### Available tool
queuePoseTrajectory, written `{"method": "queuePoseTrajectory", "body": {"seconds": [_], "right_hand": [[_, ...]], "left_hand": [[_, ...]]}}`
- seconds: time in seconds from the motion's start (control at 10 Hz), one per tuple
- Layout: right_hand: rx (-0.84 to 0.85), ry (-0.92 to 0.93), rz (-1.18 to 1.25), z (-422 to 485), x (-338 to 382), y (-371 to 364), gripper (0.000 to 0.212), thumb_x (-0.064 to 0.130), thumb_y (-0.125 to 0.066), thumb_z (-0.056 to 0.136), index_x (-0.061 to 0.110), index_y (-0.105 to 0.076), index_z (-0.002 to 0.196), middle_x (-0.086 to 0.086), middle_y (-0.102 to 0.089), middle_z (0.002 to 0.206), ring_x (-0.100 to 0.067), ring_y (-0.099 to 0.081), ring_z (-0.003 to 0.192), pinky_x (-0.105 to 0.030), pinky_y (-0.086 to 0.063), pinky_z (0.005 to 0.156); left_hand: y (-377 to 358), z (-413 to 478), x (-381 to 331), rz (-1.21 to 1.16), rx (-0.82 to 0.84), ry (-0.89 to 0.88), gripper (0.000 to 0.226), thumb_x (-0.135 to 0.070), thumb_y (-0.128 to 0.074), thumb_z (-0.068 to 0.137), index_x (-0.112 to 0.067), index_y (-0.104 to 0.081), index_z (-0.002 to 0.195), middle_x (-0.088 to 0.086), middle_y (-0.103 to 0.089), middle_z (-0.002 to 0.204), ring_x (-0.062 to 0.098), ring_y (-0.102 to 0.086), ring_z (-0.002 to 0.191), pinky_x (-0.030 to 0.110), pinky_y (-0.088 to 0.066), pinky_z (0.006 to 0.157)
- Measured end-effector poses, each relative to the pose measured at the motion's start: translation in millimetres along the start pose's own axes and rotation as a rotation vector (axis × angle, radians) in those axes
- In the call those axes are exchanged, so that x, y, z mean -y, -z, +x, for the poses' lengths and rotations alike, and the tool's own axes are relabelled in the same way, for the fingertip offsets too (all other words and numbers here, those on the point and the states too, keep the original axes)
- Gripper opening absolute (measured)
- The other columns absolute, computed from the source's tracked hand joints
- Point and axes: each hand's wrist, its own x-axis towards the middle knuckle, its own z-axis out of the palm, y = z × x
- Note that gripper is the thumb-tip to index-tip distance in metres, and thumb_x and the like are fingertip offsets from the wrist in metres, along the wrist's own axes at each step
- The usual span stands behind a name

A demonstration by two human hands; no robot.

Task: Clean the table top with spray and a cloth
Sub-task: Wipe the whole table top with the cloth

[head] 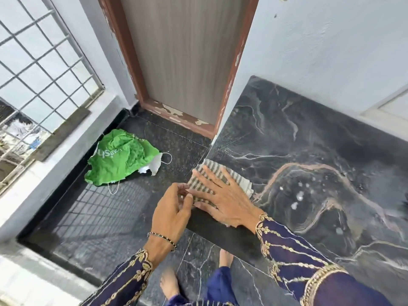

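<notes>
The cloth (213, 171) lies at the left edge of the table top (309, 151), just past the corner of the wall, with part of it seeming to hang over the edge. That placement suits a wipe starting from the border and working inward. The white spray spots (295, 202) sit on the dark marble just to its right, not yet wiped, so the cleaning looks to be at an early stage. The right hand (223, 195) rests flat on top of the cloth with its fingers straight and spread wide, pressing it to the stone. A broad palm like this gives even pressure and stops the fabric bunching. The left hand (174, 208) is beside it, off the edge, with its fingers curled. Its thumb lies on the cloth's near border and the fingers go behind it, so it appears to pinch the loose edge, probably to tidy or fold it under the other palm. No spray bottle is in view. A green bag (119, 160) lies crumpled on the floor (110, 206) below, well apart from the table.
</notes>
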Motion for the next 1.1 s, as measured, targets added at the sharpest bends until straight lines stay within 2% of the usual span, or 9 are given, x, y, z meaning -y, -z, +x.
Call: {"method": "queuePoseTrajectory", "body": {"seconds": [0.2, 0.3, 0.4, 0.5, 0.6, 0.7, 0.8, 0.9, 1.1], "right_hand": [[-0.011, -0.087, 0.017, 40.7, -109.8, 14.7, 0.051, 0.059, -0.018, 0.107, 0.05, -0.018, 0.157, 0.008, -0.001, 0.171, -0.013, 0.007, 0.158, -0.05, -0.001, 0.127], [0.011, -0.143, 0.018, 59.3, -162.6, 24.1, 0.054, 0.06, -0.016, 0.106, 0.048, -0.014, 0.158, 0.011, 0.002, 0.171, -0.009, 0.011, 0.157, -0.046, 0.004, 0.127], [0.025, -0.175, 0.007, 77.5, -209.5, 34.0, 0.056, 0.06, -0.014, 0.105, 0.047, -0.008, 0.159, 0.012, 0.005, 0.17, -0.009, 0.011, 0.156, -0.042, 0.006, 0.127], [0.028, -0.226, -0.008, 96.8, -259.1, 40.6, 0.058, 0.06, -0.013, 0.104, 0.045, -0.004, 0.16, 0.012, 0.006, 0.17, -0.009, 0.011, 0.157, -0.042, 0.005, 0.128], [0.032, -0.25, 0.003, 112.8, -299.9, 44.7, 0.059, 0.062, -0.009, 0.103, 0.046, 0.0, 0.159, 0.012, 0.007, 0.17, -0.009, 0.012, 0.156, -0.043, 0.006, 0.128], [0.037, -0.238, 0.024, 126.0, -331.5, 46.5, 0.06, 0.063, -0.005, 0.102, 0.045, 0.002, 0.159, 0.012, 0.009, 0.17, -0.009, 0.013, 0.156, -0.041, 0.009, 0.127], [0.022, -0.252, 0.02, 138.0, -354.5, 48.8, 0.06, 0.062, -0.006, 0.103, 0.044, 0.003, 0.159, 0.013, 0.009, 0.169, -0.007, 0.012, 0.155, -0.042, 0.009, 0.127], [0.013, -0.268, 0.021, 144.0, -363.4, 49.0, 0.059, 0.06, -0.008, 0.104, 0.042, 0.003, 0.159, 0.013, 0.009, 0.169, -0.006, 0.01, 0.155, -0.04, 0.008, 0.127], [0.02, -0.3, 0.069, 125.3, -363.5, 51.0, 0.061, 0.06, -0.007, 0.104, 0.041, 0.007, 0.159, 0.014, 0.018, 0.165, -0.004, 0.019, 0.152, -0.038, 0.013, 0.126]], "left_hand": [[-40.1, 50.1, -39.5, 0.285, 0.131, -0.212, 0.011, -0.025, -0.056, 0.089, -0.031, -0.061, 0.096, -0.017, -0.056, 0.099, 0.004, -0.059, 0.088, 0.03, -0.051, 0.079], [-69.7, 93.2, -65.7, 0.503, 0.229, -0.347, 0.032, -0.037, -0.055, 0.09, -0.027, -0.052, 0.12, -0.011, -0.049, 0.125, 0.011, -0.053, 0.115, 0.027, -0.046, 0.093], [-97.4, 142.7, -96.7, 0.798, 0.385, -0.372, 0.083, -0.053, -0.058, 0.085, -0.01, -0.022, 0.147, 0.01, -0.017, 0.158, 0.025, -0.017, 0.147, 0.034, -0.021, 0.118], [-120.1, 185.8, -132.7, 1.099, 0.467, -0.36, 0.123, -0.062, -0.069, 0.071, 0.004, 0.0, 0.149, 0.026, 0.001, 0.158, 0.035, 0.001, 0.148, 0.042, -0.014, 0.12], [-136.5, 204.0, -153.8, 1.167, 0.554, -0.223, 0.129, -0.053, -0.077, 0.068, 0.01, 0.003, 0.147, 0.03, 0.003, 0.156, 0.04, 0.001, 0.147, 0.047, -0.025, 0.116], [-148.6, 212.1, -158.4, 1.061, 0.551, -0.089, 0.087, -0.025, -0.057, 0.093, 0.01, 0.0, 0.147, 0.029, 0.005, 0.156, 0.039, 0.003, 0.147, 0.05, -0.022, 0.117], [-152.4, 215.0, -155.2, 0.992, 0.517, -0.046, 0.076, -0.015, -0.054, 0.094, 0.01, -0.006, 0.147, 0.029, 0.001, 0.156, 0.04, 0.0, 0.146, 0.051, -0.02, 0.117], [-151.7, 216.7, -157.4, 0.955, 0.517, -0.043, 0.069, -0.014, -0.059, 0.09, 0.008, -0.024, 0.145, 0.028, -0.011, 0.155, 0.043, -0.011, 0.143, 0.054, -0.025, 0.114], [-155.8, 216.6, -161.9, 0.948, 0.514, 0.005, 0.074, -0.015, -0.063, 0.087, 0.003, -0.023, 0.147, 0.026, -0.005, 0.157, 0.041, -0.005, 0.145, 0.059, -0.024, 0.113]]}}
